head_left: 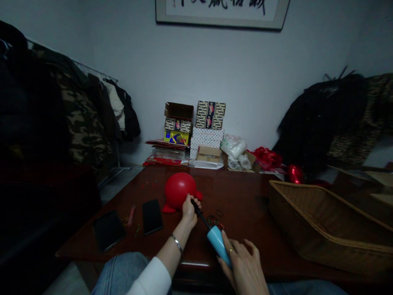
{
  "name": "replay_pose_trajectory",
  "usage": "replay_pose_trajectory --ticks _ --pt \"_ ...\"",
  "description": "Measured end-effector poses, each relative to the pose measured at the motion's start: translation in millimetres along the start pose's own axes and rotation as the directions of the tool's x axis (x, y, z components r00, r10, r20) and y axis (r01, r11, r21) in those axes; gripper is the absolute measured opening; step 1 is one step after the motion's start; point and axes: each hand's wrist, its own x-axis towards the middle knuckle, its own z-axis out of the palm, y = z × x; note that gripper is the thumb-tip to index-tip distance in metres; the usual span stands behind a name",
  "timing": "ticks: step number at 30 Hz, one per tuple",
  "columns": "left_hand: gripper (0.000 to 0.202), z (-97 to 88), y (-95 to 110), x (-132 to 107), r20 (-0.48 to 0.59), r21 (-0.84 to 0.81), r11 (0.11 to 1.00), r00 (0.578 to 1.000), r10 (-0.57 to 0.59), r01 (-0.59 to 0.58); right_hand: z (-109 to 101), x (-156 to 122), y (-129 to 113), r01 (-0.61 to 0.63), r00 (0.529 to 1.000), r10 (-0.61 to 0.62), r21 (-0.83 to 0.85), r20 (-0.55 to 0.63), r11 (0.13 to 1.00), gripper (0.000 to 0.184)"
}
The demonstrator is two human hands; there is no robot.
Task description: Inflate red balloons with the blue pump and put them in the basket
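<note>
A red balloon [179,189], partly inflated, rests above the dark wooden table [245,205]. My left hand [189,209] is closed round the balloon's neck where it meets the black nozzle of a light blue hand pump [216,239]. My right hand [245,266] grips the pump's blue body near the table's front edge, fingers wrapped around it. A flat red balloon piece [168,209] lies just under the inflated one.
Two dark phones [152,216] [108,230] and a pink strip [132,214] lie at the left of the table. Small rubber bands [215,221] are scattered by the pump. A wicker basket [325,229] stands right. Boxes [208,135] and bags pile behind; clothes hang on both sides.
</note>
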Motion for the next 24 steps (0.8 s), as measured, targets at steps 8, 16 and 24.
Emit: replay_pose_trajectory --ticks 8,16,24 --pt "0.027 5.8 -5 -4 0.001 0.041 0.999 1.0 -0.022 0.022 4 40 -16 -0.075 0.991 0.077 -0.017 0.105 0.997 0.05" --pt "0.024 30.2 16 11 0.042 0.093 0.995 0.999 -0.03 0.026 -1 65 -24 -0.108 0.991 0.108 -0.002 0.08 0.994 0.048" --pt "0.025 21.1 23 17 0.084 0.088 0.996 0.996 -0.026 0.019 2 55 -35 -0.11 0.992 0.109 0.007 0.056 0.994 0.052"
